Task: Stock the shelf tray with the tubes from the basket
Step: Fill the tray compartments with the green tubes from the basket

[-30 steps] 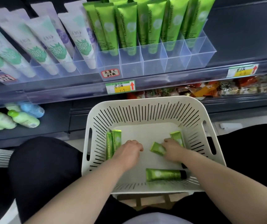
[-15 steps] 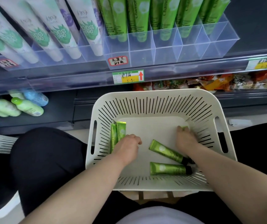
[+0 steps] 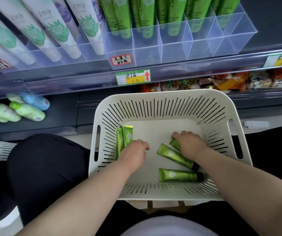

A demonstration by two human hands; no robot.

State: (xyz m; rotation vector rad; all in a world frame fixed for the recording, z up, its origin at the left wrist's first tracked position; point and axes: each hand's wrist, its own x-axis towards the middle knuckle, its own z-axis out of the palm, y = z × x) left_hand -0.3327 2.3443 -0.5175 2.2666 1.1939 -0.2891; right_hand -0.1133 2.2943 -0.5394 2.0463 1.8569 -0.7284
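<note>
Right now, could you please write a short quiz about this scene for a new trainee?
1. True or false: the basket is lower than the shelf tray.
2. How many green tubes show in the basket?
3. Which hand covers the ends of the two tubes at the basket's left wall? A: left hand. B: right hand.
Key: 1 true; 2 five; 3 A.

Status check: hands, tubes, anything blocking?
Left hand atop pair of tubes at basket wall, grip hidden. Right hand over one tube, grip unclear. Two loose tubes beside it; nothing blocking.
</note>
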